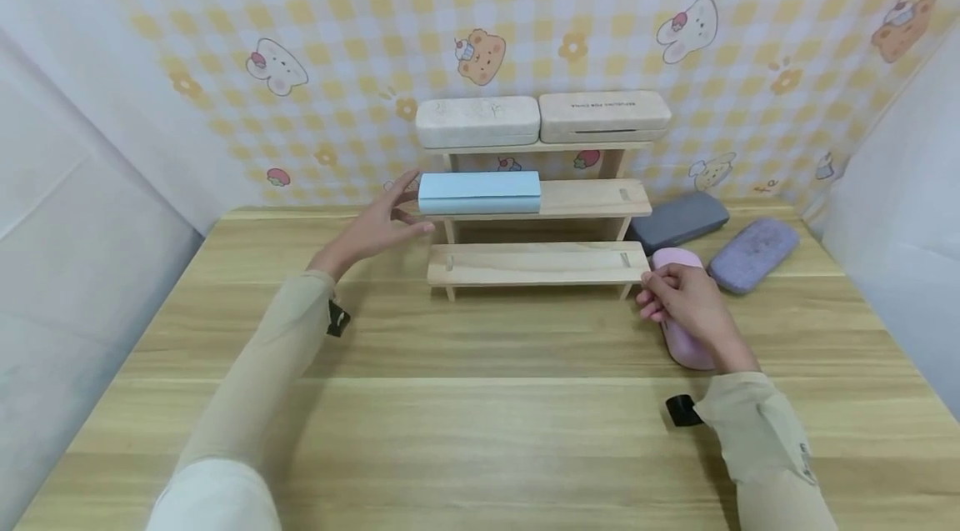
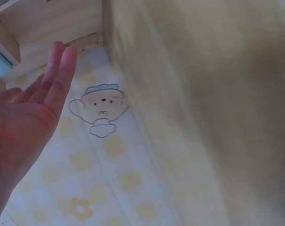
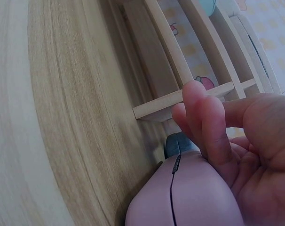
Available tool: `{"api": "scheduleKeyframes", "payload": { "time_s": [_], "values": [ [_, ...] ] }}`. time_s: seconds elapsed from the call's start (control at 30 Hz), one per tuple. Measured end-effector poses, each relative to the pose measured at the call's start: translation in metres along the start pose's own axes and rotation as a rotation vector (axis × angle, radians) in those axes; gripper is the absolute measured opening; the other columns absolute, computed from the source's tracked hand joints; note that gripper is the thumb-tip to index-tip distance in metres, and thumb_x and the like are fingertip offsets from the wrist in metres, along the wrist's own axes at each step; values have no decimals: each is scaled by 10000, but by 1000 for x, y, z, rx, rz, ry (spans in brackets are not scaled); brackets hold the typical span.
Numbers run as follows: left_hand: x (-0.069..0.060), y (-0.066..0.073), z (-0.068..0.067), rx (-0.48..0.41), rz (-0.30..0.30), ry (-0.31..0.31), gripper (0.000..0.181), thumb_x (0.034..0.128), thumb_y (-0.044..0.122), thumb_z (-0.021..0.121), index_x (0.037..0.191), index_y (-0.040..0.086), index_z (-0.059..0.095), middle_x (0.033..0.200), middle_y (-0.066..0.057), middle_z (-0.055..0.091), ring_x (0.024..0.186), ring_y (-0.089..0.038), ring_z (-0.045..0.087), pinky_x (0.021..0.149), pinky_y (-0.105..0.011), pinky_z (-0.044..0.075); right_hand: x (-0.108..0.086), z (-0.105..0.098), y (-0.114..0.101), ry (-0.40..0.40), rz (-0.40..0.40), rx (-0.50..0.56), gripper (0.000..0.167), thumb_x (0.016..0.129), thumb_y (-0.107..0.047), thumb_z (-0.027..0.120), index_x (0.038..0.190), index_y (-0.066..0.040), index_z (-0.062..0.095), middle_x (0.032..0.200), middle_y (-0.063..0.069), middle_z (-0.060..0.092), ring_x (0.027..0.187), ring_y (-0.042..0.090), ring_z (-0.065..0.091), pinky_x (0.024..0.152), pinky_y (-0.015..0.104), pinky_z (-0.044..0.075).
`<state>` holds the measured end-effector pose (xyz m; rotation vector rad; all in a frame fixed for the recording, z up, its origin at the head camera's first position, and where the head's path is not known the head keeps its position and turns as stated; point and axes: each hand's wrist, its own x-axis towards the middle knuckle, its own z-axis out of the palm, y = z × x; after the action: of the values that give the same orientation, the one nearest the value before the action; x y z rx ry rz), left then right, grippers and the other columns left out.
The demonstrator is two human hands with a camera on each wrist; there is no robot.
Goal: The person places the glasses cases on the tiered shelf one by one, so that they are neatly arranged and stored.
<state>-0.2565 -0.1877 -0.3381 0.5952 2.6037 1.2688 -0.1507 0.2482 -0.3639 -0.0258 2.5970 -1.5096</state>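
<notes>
Only partly visible: pink case point(image 1: 684, 346)

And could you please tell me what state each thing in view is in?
Rack: upright on the table
Top left case: closed
Top right case: closed
Blue case: closed, on the middle shelf
Pink case: closed, on the table
Grey case: closed, on the table
Purple case: looks closed, on the table
Left hand: open, beside the blue case
Right hand: half-curled at the rack's right end; grip unclear
</notes>
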Motion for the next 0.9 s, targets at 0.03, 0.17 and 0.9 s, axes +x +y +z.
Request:
{"api": "scheduleKeyframes", "payload": {
  "time_s": [0.03,0.17,0.9],
  "values": [
    [-4,-5,1,0,-14,-4,901,834,379,688,1497,303,84,1462,-103,308,1091,-274,542,890,-489,446,0,0,0,0,-1,0,345,995,-171,434,1045,163,505,826,177,654,616,117,641,571,259,540],
    [-24,-16,8,-1,-66,-55,809,855,350,665,1486,194,185,1379,-132,406,1097,-303,530,848,-469,476,0,0,-1,-3,-10,3,354,996,-172,434,1048,172,502,819,178,654,613,121,640,567,261,540],
    [-48,8,63,-538,-324,-250,310,1002,219,413,1050,-76,498,842,-126,583,721,-198,574,695,-351,541,0,0,0,0,-8,3,346,995,-177,437,1041,161,494,820,178,654,613,118,641,570,264,541]
  ]
}}
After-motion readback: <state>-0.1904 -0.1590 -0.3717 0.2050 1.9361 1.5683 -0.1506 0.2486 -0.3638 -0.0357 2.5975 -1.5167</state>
